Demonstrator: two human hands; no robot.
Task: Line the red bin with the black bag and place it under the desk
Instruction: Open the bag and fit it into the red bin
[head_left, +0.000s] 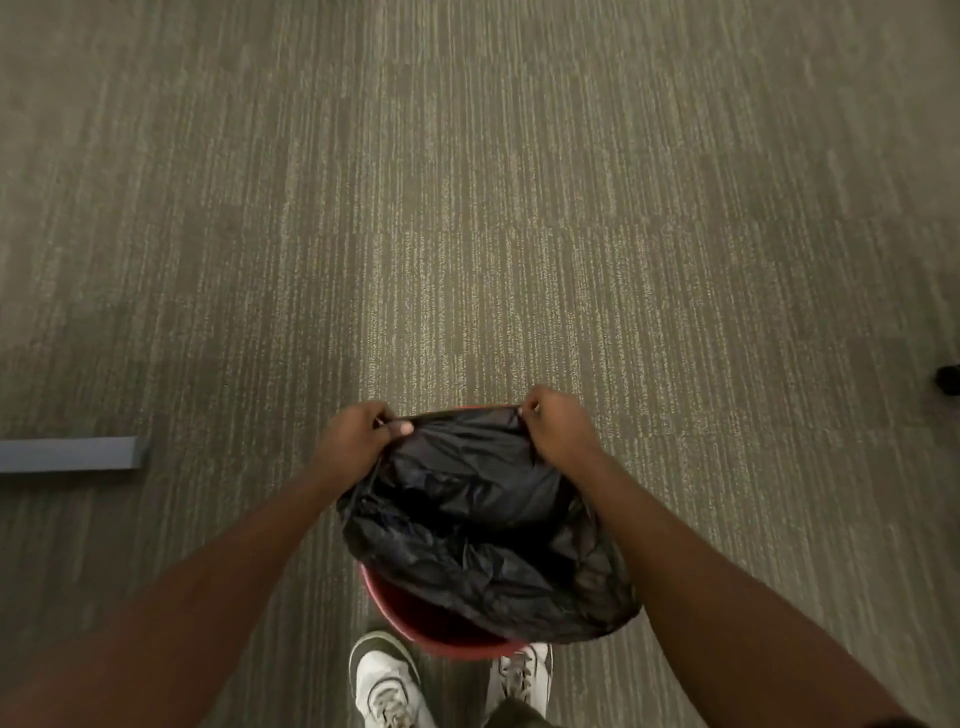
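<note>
The red bin stands on the carpet just in front of my feet, low in the middle of the view. The black bag sits crumpled inside it and hangs over the near rim on the right. My left hand pinches the bag's far edge at the left. My right hand pinches the same edge at the right. The edge is stretched taut between them over the bin's far rim, where a thin red strip shows. Most of the bin's wall is hidden by the bag.
Grey-green striped carpet fills the view ahead. A flat grey bar lies on the floor at the left edge. A small dark object, perhaps a chair castor, sits at the right edge. My white shoes stand behind the bin.
</note>
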